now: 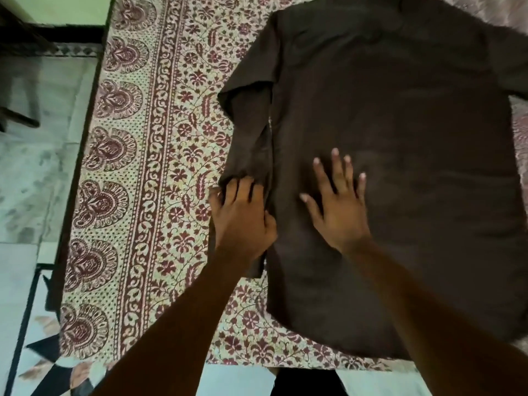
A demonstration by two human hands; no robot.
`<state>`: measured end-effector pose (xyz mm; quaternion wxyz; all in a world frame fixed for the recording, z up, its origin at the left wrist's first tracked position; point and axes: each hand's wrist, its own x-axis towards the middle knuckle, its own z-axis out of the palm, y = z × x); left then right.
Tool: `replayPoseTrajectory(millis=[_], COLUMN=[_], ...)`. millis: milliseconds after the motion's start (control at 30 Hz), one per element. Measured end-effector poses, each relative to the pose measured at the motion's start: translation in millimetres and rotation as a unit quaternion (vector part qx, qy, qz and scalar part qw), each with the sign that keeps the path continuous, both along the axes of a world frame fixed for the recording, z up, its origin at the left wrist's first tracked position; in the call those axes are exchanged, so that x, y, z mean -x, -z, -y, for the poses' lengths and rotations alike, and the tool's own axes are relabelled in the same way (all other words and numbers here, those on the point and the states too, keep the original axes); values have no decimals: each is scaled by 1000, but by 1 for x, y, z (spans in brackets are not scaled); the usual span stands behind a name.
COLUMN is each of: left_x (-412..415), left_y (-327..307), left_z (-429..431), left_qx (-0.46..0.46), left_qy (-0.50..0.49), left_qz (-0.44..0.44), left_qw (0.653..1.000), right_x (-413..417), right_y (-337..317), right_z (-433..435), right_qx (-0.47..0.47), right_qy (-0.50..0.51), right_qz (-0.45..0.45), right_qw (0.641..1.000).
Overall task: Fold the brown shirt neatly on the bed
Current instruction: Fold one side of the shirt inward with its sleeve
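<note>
Brown shirt (400,167) lies spread flat, back side up, on the bed's floral printed bedsheet (171,138). Its far right edge runs out of view, while its hem ends just short of the bedsheet's near edge. Left of the shirt, a broad strip of bare sheet reaches the paisley border. The right hand (340,207) presses open and flat on the shirt's lower left part. The left hand (243,215) pinches the folded-down left sleeve (251,132) beside the shirt's side seam.

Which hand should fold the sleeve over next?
Probably the left hand: it already grips the sleeve edge, while the right hand lies flat, pinning the brown shirt.
</note>
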<state>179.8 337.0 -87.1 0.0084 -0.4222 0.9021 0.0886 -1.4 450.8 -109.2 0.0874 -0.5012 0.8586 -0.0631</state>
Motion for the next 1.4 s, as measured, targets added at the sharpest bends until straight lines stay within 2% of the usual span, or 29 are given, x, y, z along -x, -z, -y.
replayPoseTrajectory(millis=[67, 100, 200, 300, 367, 433, 500, 567, 633, 700, 833, 900, 967, 1033, 1133, 1200, 1267, 1300, 1400], left_x=[19, 29, 60, 86, 98, 109, 116, 123, 130, 134, 139, 141, 148, 158, 190, 219, 249, 264, 303], left_y=[-6, -8, -7, -5, -4, 0, 4, 7, 10, 10, 7, 2, -6, -14, -19, -16, -11, -10, -11], left_z=[5, 12, 49, 85, 103, 122, 137, 148, 153, 156, 169, 175, 182, 194, 232, 262, 289, 300, 324], left_qx=[18, 24, 12, 15, 30, 33, 37, 33, 26, 31, 31, 50, 100, 117, 28, -101, -214, -236, -212], left_qy=[-26, -30, 1, 64, 64, 42, 25, 10, -7, -26, -93, -124, -141, -143, -108, -72, -47, -37, -13], left_qz=[-33, -61, -117, -90, -59, -43, -32, -31, -40, -47, -44, -53, -88, -138, -212, -229, -203, -172, -102], left_qw=[999, 997, 993, 994, 996, 998, 998, 999, 999, 998, 994, 990, 981, 973, 971, 966, 954, 956, 972], right_x=[17, 16, -10, -30, -25, -1, 31, 67, 95, 104, 90, 95, 112, 137, 174, 182, 181, 180, 180], right_y=[6, 9, 9, 2, -2, -3, -2, 2, 9, 15, 16, 14, 11, 6, 6, 14, 22, 24, 24], right_z=[25, 30, 21, -5, -8, 11, 51, 99, 138, 157, 160, 162, 174, 195, 225, 232, 231, 230, 231], right_qx=[-34, -45, -40, -19, 18, 64, 76, 47, 10, -3, 19, 42, 84, 91, 37, 13, 16, 24, 37], right_qy=[30, 12, -135, -242, -270, -225, -130, -37, 16, 0, -164, -187, -104, 35, 158, 161, 158, 160, 164], right_qz=[2, -5, -17, 24, 50, 55, 31, 19, 14, 0, -18, -6, -5, -11, 30, 26, -18, -31, -32], right_qw=[999, 999, 990, 970, 961, 971, 988, 998, 1000, 1000, 986, 982, 991, 995, 986, 987, 987, 986, 985])
